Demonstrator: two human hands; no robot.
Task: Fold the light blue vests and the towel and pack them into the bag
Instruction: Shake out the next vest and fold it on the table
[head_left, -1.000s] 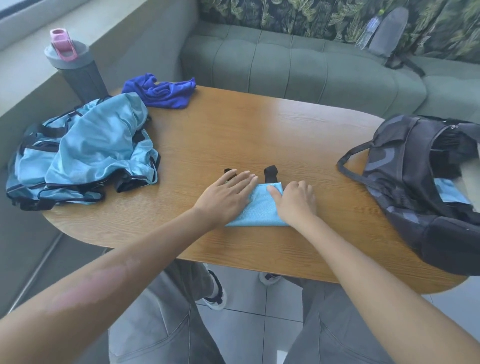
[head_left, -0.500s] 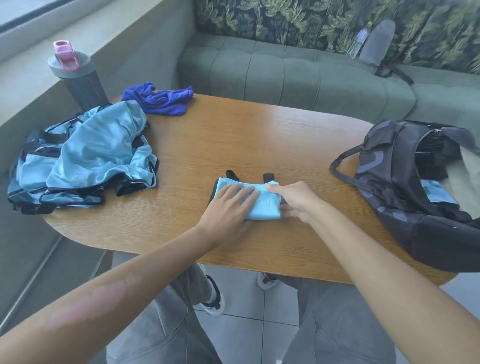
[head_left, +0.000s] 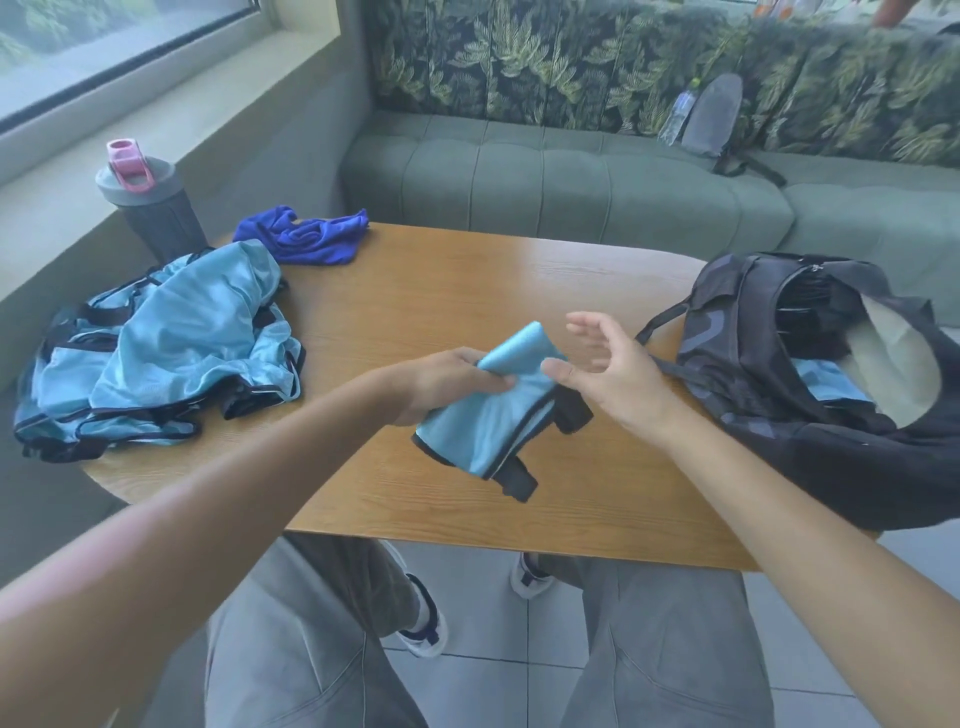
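My left hand (head_left: 448, 382) grips a folded light blue vest (head_left: 485, 421) with black trim and holds it above the wooden table (head_left: 467, 291). My right hand (head_left: 608, 374) is just right of the vest with fingers spread and relaxed, the thumb near the cloth. A heap of unfolded light blue vests (head_left: 166, 343) lies at the table's left end. A crumpled dark blue towel (head_left: 306, 236) sits at the back left. The dark bag (head_left: 769, 374) lies open on the right, with light blue cloth (head_left: 831, 384) showing inside.
A grey shaker bottle (head_left: 150, 208) with a pink lid stands on the window ledge behind the vest heap. A green sofa (head_left: 571, 182) runs behind the table, with a grey backpack (head_left: 717, 119) on it. My knees and shoes are below the table's near edge.
The folded vest was pressed flat on the table under both hands. Now my left hand has lifted it and my right hand has come off it.
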